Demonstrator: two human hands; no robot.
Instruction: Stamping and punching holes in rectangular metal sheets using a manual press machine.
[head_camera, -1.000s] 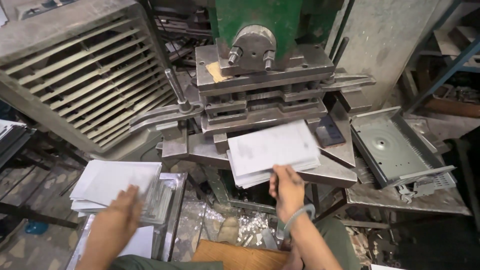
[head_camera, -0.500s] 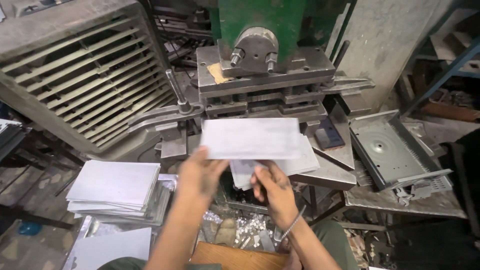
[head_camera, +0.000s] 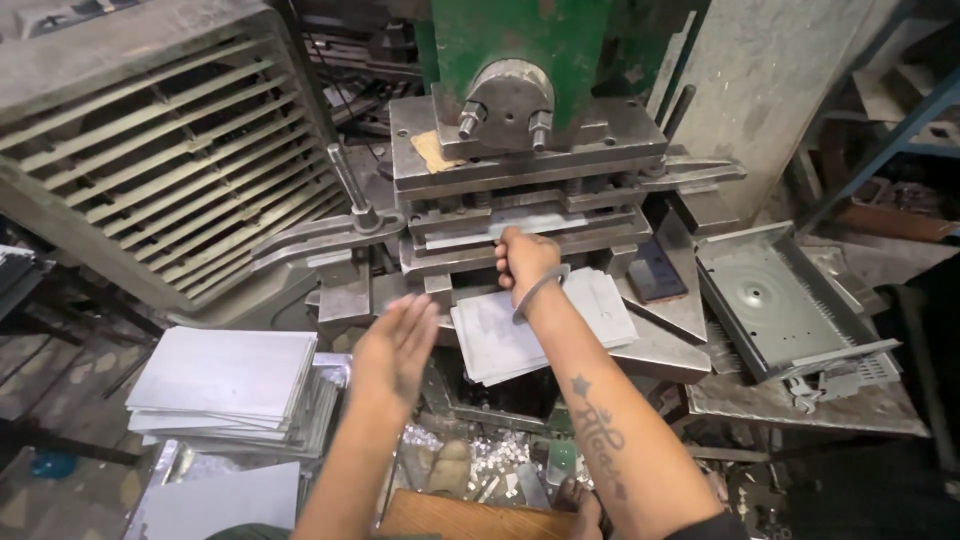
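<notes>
While seen from the head camera: right hand (head_camera: 525, 262) reaching to the gap of the green press (head_camera: 530, 150), fingers curled onto the edge of a metal sheet (head_camera: 545, 221) lying in the die slot. Whether pinched or just pushed, cannot tell. Left hand (head_camera: 395, 348) hovering open, fingers together, holding nothing, just left of a small pile of sheets (head_camera: 545, 325) on the press table. Bigger stack of sheets (head_camera: 225, 385) lower left. Grey tray (head_camera: 785, 305) at right.

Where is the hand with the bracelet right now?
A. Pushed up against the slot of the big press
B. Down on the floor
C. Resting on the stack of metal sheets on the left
A: the right hand, wearing the bracelet, is at the press slot, above a pile of metal sheets.
</notes>
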